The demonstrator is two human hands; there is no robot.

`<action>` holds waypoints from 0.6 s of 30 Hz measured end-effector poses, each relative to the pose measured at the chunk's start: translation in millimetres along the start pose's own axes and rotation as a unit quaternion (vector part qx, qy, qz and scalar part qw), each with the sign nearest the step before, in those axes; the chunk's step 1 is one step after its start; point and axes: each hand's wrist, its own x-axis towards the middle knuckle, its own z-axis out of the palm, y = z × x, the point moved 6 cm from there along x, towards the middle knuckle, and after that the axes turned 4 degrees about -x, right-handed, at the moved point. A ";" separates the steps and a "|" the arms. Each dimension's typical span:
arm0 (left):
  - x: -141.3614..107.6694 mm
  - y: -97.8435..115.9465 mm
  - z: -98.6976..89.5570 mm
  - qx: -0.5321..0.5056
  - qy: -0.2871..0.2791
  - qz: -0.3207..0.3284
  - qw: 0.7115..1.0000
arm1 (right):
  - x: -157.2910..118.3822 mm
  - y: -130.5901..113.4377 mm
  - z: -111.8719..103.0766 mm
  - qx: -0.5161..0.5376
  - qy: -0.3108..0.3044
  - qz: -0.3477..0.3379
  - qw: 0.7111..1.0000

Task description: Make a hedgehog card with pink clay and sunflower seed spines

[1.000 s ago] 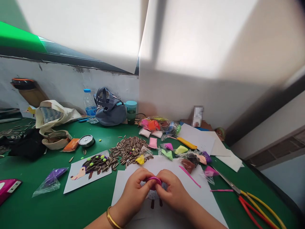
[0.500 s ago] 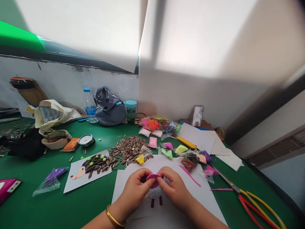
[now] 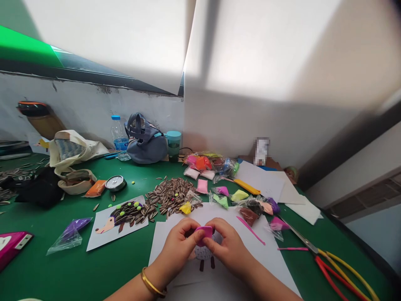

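A flattened piece of pink modelling clay [image 3: 204, 235] is pinched between both hands above the white paper [image 3: 169, 288]. My left hand [image 3: 180, 242] grips its left side with thumb and fingers; a gold bangle sits on that wrist. My right hand [image 3: 228, 246] presses the right side, its thumb on the near face. Below the clay, partly hidden by the hands, a textured grey-white sheep figure [image 3: 203, 252] with dark brown legs lies on the paper. To the right on the same paper rests a thin pink clay strip [image 3: 250, 230].
A heap of sunflower seeds [image 3: 173, 192] lies beyond my left hand, beside a hedgehog picture card [image 3: 103, 230]. Clay packets such as the brown one [image 3: 249, 215] spread behind my right hand. Scissors [image 3: 308, 244] with red and yellow handles lie at the right. A water bottle [image 3: 119, 140] stands behind.
The pink clay's shape and tilt have altered slightly between the fingers, and my right thumb has shifted on it. The whole view has moved a little.
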 end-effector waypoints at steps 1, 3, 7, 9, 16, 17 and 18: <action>-0.3 -1.4 -0.2 -0.001 0.002 -0.005 1.000 | 0.3 0.4 0.5 0.000 -0.002 0.002 1.000; -1.3 -2.8 -2.5 0.006 0.022 -0.007 1.000 | 0.8 1.0 1.4 -0.010 -0.005 0.008 1.000; -2.3 1.3 -1.1 0.037 0.016 0.017 0.999 | 0.5 -1.9 3.5 -0.040 -0.011 0.000 0.999; -2.0 1.3 1.4 0.022 -0.001 0.006 1.000 | 0.3 -3.2 3.7 -0.036 -0.013 -0.001 0.999; -3.0 -0.9 -1.9 -0.015 0.031 -0.001 0.999 | -0.6 1.3 -0.1 -0.007 -0.004 0.031 0.999; -3.0 0.2 -1.8 -0.005 0.028 0.009 1.000 | -1.0 1.1 0.6 -0.010 -0.006 0.028 1.000; -2.8 1.3 -1.1 0.005 0.022 0.017 1.000 | -1.3 0.8 1.1 -0.013 -0.007 0.025 1.000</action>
